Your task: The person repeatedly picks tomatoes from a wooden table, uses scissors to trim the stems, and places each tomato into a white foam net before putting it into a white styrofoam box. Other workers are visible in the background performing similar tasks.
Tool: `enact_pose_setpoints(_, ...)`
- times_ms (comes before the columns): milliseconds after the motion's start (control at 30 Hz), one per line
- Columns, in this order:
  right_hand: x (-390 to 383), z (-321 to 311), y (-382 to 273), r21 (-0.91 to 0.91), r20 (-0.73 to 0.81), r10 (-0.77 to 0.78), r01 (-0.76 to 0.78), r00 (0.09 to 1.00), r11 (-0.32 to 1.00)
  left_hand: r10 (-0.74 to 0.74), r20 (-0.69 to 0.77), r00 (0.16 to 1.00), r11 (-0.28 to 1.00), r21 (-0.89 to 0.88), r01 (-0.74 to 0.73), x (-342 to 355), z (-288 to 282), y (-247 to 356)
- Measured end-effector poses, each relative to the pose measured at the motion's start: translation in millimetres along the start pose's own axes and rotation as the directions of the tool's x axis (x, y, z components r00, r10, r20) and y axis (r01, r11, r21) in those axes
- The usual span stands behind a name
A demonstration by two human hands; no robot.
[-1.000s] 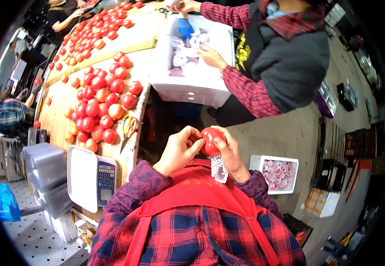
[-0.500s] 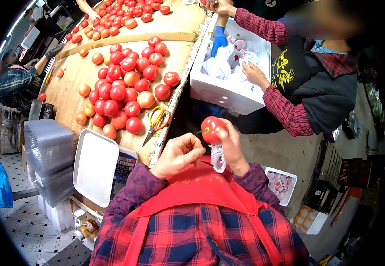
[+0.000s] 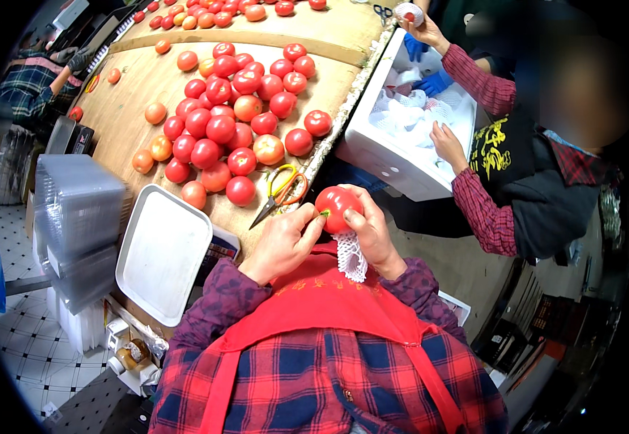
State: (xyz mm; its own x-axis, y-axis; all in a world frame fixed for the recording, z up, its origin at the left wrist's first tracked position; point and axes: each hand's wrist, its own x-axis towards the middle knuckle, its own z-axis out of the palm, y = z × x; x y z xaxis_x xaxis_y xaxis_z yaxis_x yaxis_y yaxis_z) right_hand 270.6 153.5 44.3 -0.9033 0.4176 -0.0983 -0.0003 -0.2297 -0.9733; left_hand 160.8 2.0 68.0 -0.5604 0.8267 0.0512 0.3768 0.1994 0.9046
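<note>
In front of my chest, my right hand (image 3: 376, 235) is closed around a red tomato (image 3: 340, 206). A white foam net sleeve (image 3: 351, 260) hangs from the same hand, below the fruit. My left hand (image 3: 278, 246) has its thumb and index finger pinched on the tomato's green stem. Just beyond it on the wooden table lie scissors (image 3: 281, 189) with yellow and orange handles, partly spread. A heap of tomatoes (image 3: 220, 129) sits behind them, with a few loose ones to its left.
A grey-white tray (image 3: 164, 253) partly covers a calculator (image 3: 222, 246) at left, beside stacked clear plastic containers (image 3: 77, 217). At right stands a white foam box (image 3: 400, 165) of netted fruit. A co-worker's hand (image 3: 449, 147) and blue-gloved hands (image 3: 434, 83) are at it.
My left fingers have come over to the tomato and now pinch its stem; earlier they were apart from it. The view has shifted, and the co-worker's raised hand now shows a netted tomato.
</note>
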Motion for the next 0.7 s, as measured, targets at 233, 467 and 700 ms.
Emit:
enact_pose_setpoints(233,48,9,4,-0.258,0.054,0.091,-0.074,0.994,0.963,0.063,-0.192,0.979,0.967,-0.231,-0.108,-1,-18,3)
enact_pose_setpoints(467,73,-5,9,0.498,0.445,0.368,-0.567,0.816,0.656,-0.187,-0.314,0.931,0.955,-0.281,0.096,18,-18,-11)
enact_pose_setpoints(700,70,-7,16,0.424,0.542,0.358,-0.615,0.760,0.664,-0.233,-0.223,0.947,0.892,-0.438,0.116,38,-7,-19)
